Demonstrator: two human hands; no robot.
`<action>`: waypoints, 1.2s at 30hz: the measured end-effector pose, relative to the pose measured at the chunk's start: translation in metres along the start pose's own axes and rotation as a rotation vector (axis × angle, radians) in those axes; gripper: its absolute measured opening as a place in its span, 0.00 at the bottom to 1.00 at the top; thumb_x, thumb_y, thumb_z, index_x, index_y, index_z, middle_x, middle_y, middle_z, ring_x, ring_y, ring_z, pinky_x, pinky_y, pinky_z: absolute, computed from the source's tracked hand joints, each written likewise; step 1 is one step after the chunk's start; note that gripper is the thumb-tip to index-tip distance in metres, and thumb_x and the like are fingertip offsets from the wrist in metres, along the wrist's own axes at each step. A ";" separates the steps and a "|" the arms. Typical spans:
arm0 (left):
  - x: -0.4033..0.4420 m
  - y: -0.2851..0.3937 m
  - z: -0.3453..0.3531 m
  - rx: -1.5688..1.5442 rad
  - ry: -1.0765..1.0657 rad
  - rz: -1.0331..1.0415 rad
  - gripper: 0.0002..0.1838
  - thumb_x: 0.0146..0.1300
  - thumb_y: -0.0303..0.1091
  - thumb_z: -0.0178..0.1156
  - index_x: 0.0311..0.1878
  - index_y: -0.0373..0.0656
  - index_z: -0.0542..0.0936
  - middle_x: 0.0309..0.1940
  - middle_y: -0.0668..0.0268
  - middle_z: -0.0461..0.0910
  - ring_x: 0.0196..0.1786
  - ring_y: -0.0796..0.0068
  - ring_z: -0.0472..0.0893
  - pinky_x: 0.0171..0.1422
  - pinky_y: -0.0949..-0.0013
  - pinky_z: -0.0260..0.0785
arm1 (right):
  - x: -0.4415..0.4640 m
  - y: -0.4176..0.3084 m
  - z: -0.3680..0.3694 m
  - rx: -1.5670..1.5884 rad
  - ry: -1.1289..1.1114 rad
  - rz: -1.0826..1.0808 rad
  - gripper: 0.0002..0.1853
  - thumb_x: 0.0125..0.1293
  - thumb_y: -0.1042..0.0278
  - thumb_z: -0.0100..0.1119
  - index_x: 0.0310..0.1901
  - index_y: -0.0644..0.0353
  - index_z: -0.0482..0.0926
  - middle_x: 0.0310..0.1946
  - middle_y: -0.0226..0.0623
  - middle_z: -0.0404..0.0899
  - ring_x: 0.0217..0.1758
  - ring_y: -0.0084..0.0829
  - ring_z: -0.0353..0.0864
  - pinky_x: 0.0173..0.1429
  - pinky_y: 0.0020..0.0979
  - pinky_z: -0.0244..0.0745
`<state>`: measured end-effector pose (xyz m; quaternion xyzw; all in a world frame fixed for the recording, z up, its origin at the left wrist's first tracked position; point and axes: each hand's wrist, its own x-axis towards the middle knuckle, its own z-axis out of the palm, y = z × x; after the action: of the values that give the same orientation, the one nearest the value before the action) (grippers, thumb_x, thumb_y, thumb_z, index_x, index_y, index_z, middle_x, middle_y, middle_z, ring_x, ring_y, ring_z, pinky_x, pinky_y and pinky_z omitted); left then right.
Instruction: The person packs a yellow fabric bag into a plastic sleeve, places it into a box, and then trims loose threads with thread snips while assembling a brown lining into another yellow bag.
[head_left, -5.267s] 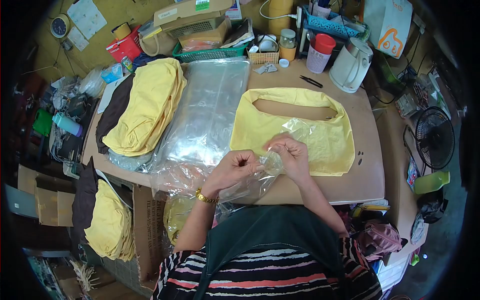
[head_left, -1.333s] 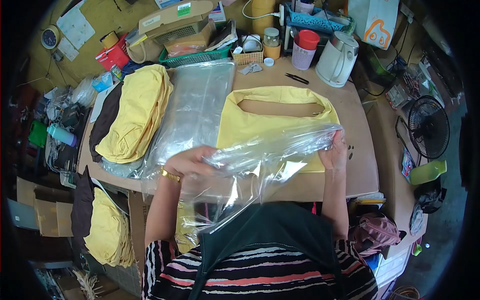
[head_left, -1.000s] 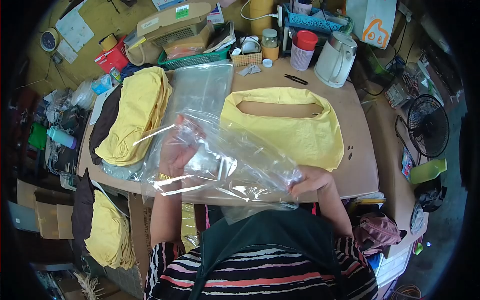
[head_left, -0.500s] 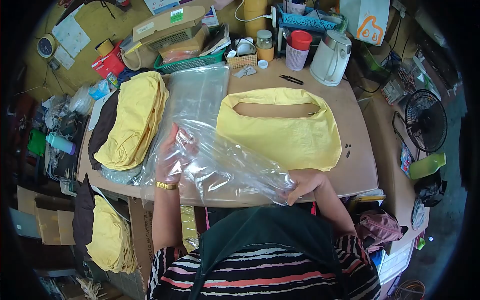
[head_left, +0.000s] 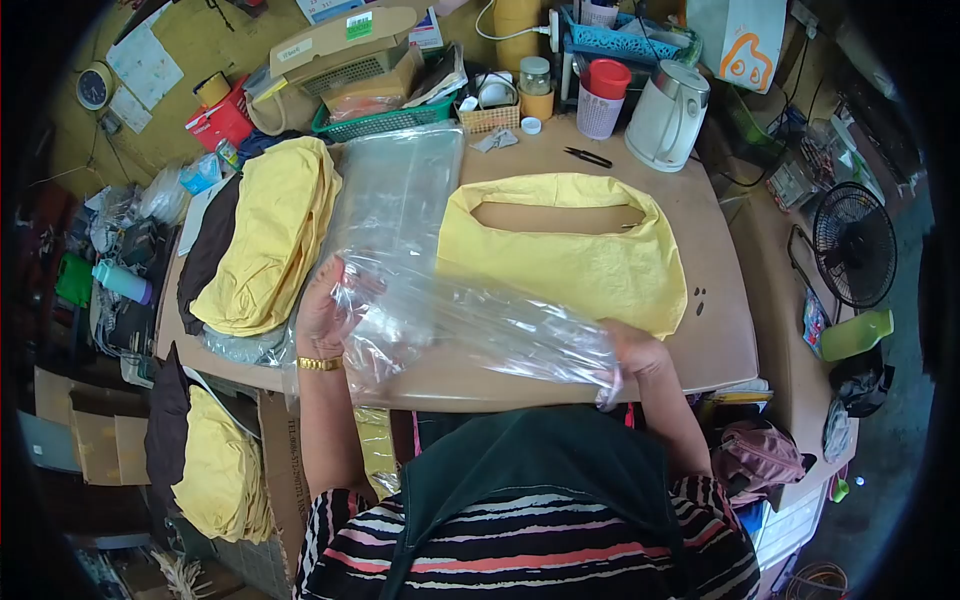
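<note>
Left hand [head_left: 324, 308]: we are seeing the thumb and fingers meeting the near-left end of the plastic; we cannot tell whether this grip is closing on it.
Right hand [head_left: 638, 352]: we are seeing this grip closing on the other, bunched end.
Clear plastic [head_left: 500, 318]: we are viewing it stretching between the hands above the table [head_left: 722, 345], its long axis sloping toward the body at the right.
Yellow cloth bag [head_left: 570, 258]: we are finding it lying flat just beyond, long axis running left to right, loop facing away.
Nearer hand: we are marking the right, overlapping the bag's near edge in view; contact is remaining unclear.
</note>
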<state>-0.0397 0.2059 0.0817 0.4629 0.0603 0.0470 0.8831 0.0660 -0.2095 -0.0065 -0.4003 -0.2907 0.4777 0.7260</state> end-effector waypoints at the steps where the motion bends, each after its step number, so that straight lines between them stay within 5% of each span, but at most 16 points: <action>1: -0.004 0.003 0.022 -0.001 -0.001 0.001 0.18 0.67 0.43 0.60 0.49 0.37 0.79 0.30 0.61 0.83 0.37 0.65 0.84 0.47 0.66 0.75 | 0.004 -0.007 0.008 -0.245 0.088 0.097 0.27 0.58 0.61 0.68 0.58 0.61 0.73 0.46 0.34 0.80 0.47 0.26 0.79 0.46 0.27 0.75; 4: -0.013 -0.002 0.047 -0.250 0.319 -0.009 0.21 0.69 0.47 0.57 0.51 0.36 0.77 0.30 0.62 0.83 0.37 0.63 0.84 0.48 0.66 0.76 | -0.011 -0.001 -0.012 -0.092 0.134 -0.198 0.30 0.49 0.73 0.71 0.57 0.65 0.73 0.47 0.40 0.80 0.46 0.35 0.81 0.48 0.36 0.78; 6: -0.015 -0.012 0.025 -0.483 -0.581 -0.062 0.21 0.68 0.45 0.59 0.53 0.35 0.76 0.36 0.59 0.84 0.43 0.59 0.84 0.53 0.60 0.75 | -0.028 0.005 -0.037 0.135 0.248 -0.292 0.29 0.47 0.76 0.71 0.54 0.66 0.75 0.44 0.42 0.81 0.42 0.41 0.83 0.47 0.44 0.79; 7: -0.021 -0.016 0.017 -0.485 -0.579 -0.060 0.21 0.68 0.45 0.59 0.53 0.35 0.76 0.36 0.59 0.84 0.43 0.59 0.84 0.53 0.60 0.75 | -0.032 0.002 -0.044 0.234 0.324 -0.343 0.27 0.46 0.77 0.71 0.52 0.67 0.76 0.43 0.43 0.81 0.40 0.42 0.83 0.46 0.47 0.79; 9: -0.034 -0.021 0.007 0.487 -0.462 -0.278 0.20 0.66 0.45 0.62 0.48 0.35 0.79 0.47 0.55 0.81 0.45 0.57 0.82 0.57 0.53 0.71 | -0.033 -0.012 -0.053 0.304 0.060 -0.607 0.22 0.47 0.72 0.71 0.46 0.67 0.78 0.37 0.45 0.82 0.33 0.44 0.83 0.40 0.50 0.79; 13: -0.011 -0.006 0.013 0.801 -0.801 -0.481 0.28 0.55 0.47 0.71 0.50 0.34 0.79 0.42 0.59 0.80 0.42 0.65 0.80 0.52 0.61 0.69 | -0.054 -0.035 -0.042 0.374 0.011 -0.473 0.21 0.47 0.60 0.72 0.38 0.67 0.80 0.31 0.43 0.80 0.29 0.38 0.82 0.37 0.47 0.79; 14: -0.010 0.004 0.019 1.064 -0.850 -0.013 0.25 0.55 0.45 0.71 0.49 0.34 0.80 0.46 0.58 0.79 0.42 0.66 0.80 0.50 0.64 0.69 | -0.065 -0.043 -0.055 0.133 0.069 -0.360 0.23 0.47 0.57 0.73 0.38 0.67 0.80 0.31 0.42 0.80 0.28 0.36 0.81 0.38 0.44 0.79; 17: -0.028 0.028 0.016 1.383 -0.787 0.392 0.29 0.56 0.40 0.71 0.57 0.36 0.75 0.59 0.53 0.73 0.53 0.62 0.77 0.58 0.60 0.67 | -0.069 -0.066 -0.069 -0.321 0.253 -0.293 0.28 0.46 0.51 0.74 0.39 0.69 0.80 0.34 0.41 0.79 0.31 0.32 0.80 0.40 0.35 0.79; 19: -0.040 0.042 0.017 0.822 -0.494 -0.459 0.40 0.54 0.36 0.70 0.69 0.37 0.64 0.60 0.50 0.71 0.63 0.54 0.71 0.69 0.54 0.58 | -0.056 -0.091 -0.059 -0.301 0.258 -0.490 0.27 0.55 0.48 0.67 0.41 0.69 0.79 0.40 0.44 0.79 0.40 0.33 0.81 0.46 0.34 0.78; 21: -0.032 0.044 0.030 0.820 -0.468 -0.449 0.43 0.59 0.35 0.62 0.75 0.40 0.51 0.60 0.46 0.70 0.71 0.51 0.62 0.77 0.51 0.47 | -0.028 -0.123 -0.008 -0.368 0.431 -0.603 0.27 0.64 0.46 0.58 0.44 0.70 0.78 0.47 0.47 0.78 0.51 0.33 0.79 0.54 0.33 0.76; 24: -0.008 0.003 0.032 -0.577 -0.013 0.441 0.27 0.74 0.44 0.41 0.71 0.40 0.55 0.70 0.46 0.59 0.72 0.45 0.61 0.78 0.51 0.51 | 0.020 -0.122 0.001 -0.538 0.668 -0.657 0.24 0.72 0.52 0.47 0.59 0.63 0.71 0.60 0.44 0.72 0.66 0.31 0.68 0.67 0.33 0.64; 26: 0.007 -0.061 0.068 -0.107 -0.187 0.532 0.27 0.74 0.40 0.43 0.72 0.43 0.52 0.73 0.47 0.54 0.75 0.45 0.56 0.79 0.51 0.47 | 0.051 -0.068 -0.001 -0.994 0.772 -0.394 0.26 0.71 0.52 0.49 0.63 0.60 0.67 0.66 0.44 0.63 0.71 0.38 0.59 0.73 0.42 0.53; 28: 0.037 -0.142 0.083 0.640 0.300 0.488 0.30 0.74 0.45 0.44 0.69 0.33 0.54 0.66 0.44 0.62 0.70 0.51 0.64 0.76 0.49 0.49 | 0.086 -0.001 0.012 -1.396 0.672 -0.203 0.29 0.70 0.53 0.50 0.68 0.58 0.64 0.73 0.44 0.55 0.77 0.44 0.50 0.78 0.52 0.42; 30: 0.020 -0.160 0.109 1.204 0.127 0.420 0.28 0.73 0.44 0.47 0.64 0.30 0.60 0.59 0.39 0.67 0.62 0.45 0.71 0.77 0.47 0.44 | 0.089 0.015 0.025 -1.652 0.609 -0.167 0.33 0.69 0.44 0.50 0.70 0.53 0.63 0.75 0.42 0.53 0.79 0.43 0.45 0.76 0.63 0.31; 32: 0.026 -0.170 0.094 1.423 0.096 0.395 0.30 0.71 0.46 0.48 0.62 0.27 0.60 0.53 0.39 0.70 0.57 0.43 0.73 0.76 0.44 0.42 | 0.076 0.004 0.033 -1.965 0.449 0.233 0.35 0.67 0.38 0.47 0.70 0.47 0.62 0.75 0.40 0.53 0.79 0.43 0.46 0.74 0.68 0.27; 36: 0.042 -0.185 0.056 1.707 0.065 0.454 0.30 0.69 0.48 0.50 0.59 0.27 0.63 0.43 0.40 0.76 0.53 0.39 0.74 0.74 0.35 0.36 | -0.009 -0.015 -0.015 -2.026 0.899 0.303 0.37 0.64 0.32 0.47 0.70 0.43 0.63 0.74 0.37 0.55 0.79 0.44 0.46 0.71 0.72 0.31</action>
<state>0.0154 0.0617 -0.0417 0.9637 0.0067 0.1732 0.2033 0.0820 -0.2254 -0.0016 -0.9744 -0.2050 -0.0844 0.0380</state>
